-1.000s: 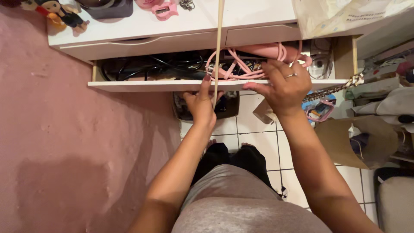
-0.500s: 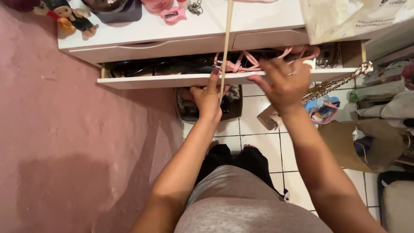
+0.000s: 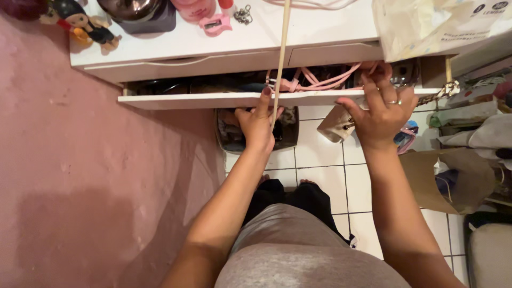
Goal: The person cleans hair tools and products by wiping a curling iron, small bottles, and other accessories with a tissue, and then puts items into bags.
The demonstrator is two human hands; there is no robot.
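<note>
A white desk drawer (image 3: 186, 100) stands pulled out, holding tangled pink cables (image 3: 320, 81) and black cables (image 3: 176, 85). My left hand (image 3: 257, 125) grips the drawer's front from below, its index finger laid up against the front edge beside a thin pale stick (image 3: 282, 42) that hangs straight down. My right hand (image 3: 380, 114) is at the drawer's right end, fingers spread over the front edge and touching the pink cables; it wears a ring and holds nothing that I can see.
On the desktop (image 3: 320, 26) are a small doll (image 3: 80, 24), a dark bowl (image 3: 136, 10), a pink trinket (image 3: 216, 24) and a plastic bag (image 3: 426, 26). Below hang a beige pouch (image 3: 333, 124) and a chain (image 3: 440, 93). A dark basket (image 3: 285, 136) and brown paper bag (image 3: 448, 178) sit on the tiled floor; a pink wall (image 3: 80, 186) is on the left.
My right hand has moved from the middle of the drawer to its right end. The drawer shows less of its inside than before. My left hand stayed on the front.
</note>
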